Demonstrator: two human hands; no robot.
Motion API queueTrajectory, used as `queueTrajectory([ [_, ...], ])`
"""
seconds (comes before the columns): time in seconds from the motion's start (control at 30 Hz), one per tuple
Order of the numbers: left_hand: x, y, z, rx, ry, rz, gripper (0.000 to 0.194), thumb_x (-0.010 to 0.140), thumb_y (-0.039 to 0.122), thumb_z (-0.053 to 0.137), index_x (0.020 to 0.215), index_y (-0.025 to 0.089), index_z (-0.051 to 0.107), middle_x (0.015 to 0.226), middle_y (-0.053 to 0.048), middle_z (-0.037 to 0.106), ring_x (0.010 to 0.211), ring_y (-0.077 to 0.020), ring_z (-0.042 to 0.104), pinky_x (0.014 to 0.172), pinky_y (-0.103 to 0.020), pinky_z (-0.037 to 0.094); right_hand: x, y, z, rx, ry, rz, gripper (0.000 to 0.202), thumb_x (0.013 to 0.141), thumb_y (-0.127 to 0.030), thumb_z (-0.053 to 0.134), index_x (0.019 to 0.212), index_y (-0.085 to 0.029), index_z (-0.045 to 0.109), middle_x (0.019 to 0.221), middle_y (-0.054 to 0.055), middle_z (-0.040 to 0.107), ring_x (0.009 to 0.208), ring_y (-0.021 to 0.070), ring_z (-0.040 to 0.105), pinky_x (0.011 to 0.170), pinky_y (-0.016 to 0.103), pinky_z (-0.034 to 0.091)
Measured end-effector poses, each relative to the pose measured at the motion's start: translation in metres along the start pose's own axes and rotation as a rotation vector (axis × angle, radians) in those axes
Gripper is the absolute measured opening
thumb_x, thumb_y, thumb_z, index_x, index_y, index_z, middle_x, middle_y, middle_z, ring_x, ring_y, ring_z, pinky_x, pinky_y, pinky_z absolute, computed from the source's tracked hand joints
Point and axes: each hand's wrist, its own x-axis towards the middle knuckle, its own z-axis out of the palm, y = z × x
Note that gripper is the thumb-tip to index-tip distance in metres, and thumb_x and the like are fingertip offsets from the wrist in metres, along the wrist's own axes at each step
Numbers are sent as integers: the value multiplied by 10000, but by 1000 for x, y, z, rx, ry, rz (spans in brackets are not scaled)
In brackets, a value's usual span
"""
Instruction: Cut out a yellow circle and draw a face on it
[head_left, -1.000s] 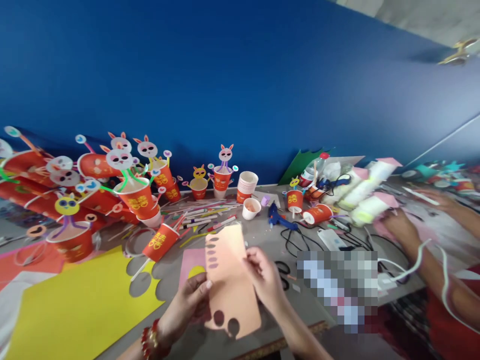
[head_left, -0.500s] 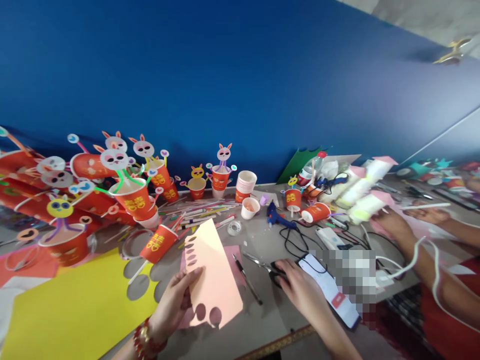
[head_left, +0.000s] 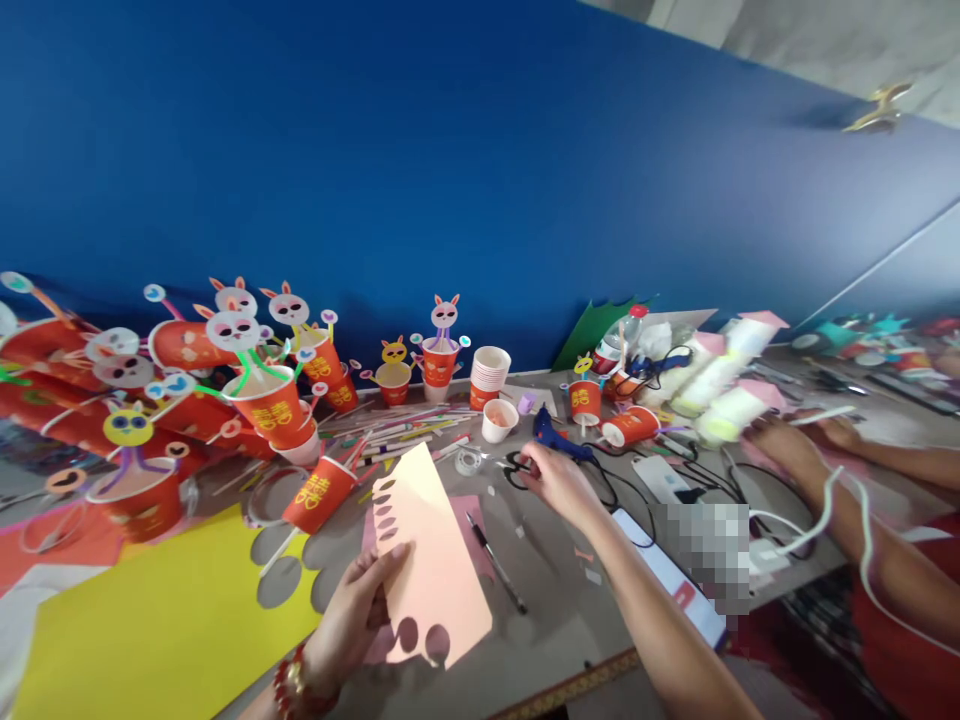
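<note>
2 bare hands are at work over the grey surface (head_left: 555, 610), and from where I'm standing the left hand (head_left: 352, 610) has its grip clamped on a peach sheet (head_left: 435, 570), thumb on top at the left edge, near the middle of its length. That sheet is tilted above a pink sheet (head_left: 474, 520), beside a black pen (head_left: 496, 564). It looks like thin card: next to no weight, stiff enough to hold itself fairly flat, but easily creased. Its weak parts are plain enough, a row of small oval cut-outs down the left edge and 2 round holes at the near end, where narrow strips could bend or tear. I'd take it by the broad uncut right side, lightly, with a flat pinch.

The right hand (head_left: 562, 485) has its grip closed on the black handle of the scissors (head_left: 498, 462), the blades pointing towards a tape roll (head_left: 468, 461). How far the fingers go through the loops I can't tell. The scissors look rigid, light for a hand yet heavier than the card, and probably not slippery. The loops are the place to hold them, well clear of the blades and the blue glue gun (head_left: 551, 434) just beside.
</note>
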Motion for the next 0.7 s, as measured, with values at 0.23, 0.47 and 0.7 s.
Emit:
queueTrajectory([
  [0.23,4,0,-4,76,113,65,416,661,449,890,872,153,687,717,-64,748,562,-200,698,463,-225,502,11,-21,3,219,22,-7,165,905,-257,604,1062,-205,622,1038,96,713,890,232,684,796,340,522],
  [0.47,4,-16,-9,253,-124,110,541,750,601,790,1053,158,716,885,-78,739,824,-245,695,719,-313,560,-49,-102,35,1214,-501,163,618,824,-528,732,1320,-197,571,1133,77,720,958,247,699,827,346,568],
  [0.7,15,-16,-16,325,-205,215,537,797,680,698,899,154,660,547,102,286,449,-45,178,415,-178,139,-36,-65,-46,324,-122,-112,336,972,-197,468,1179,-224,731,1178,79,744,1070,249,682,934,365,552],
])
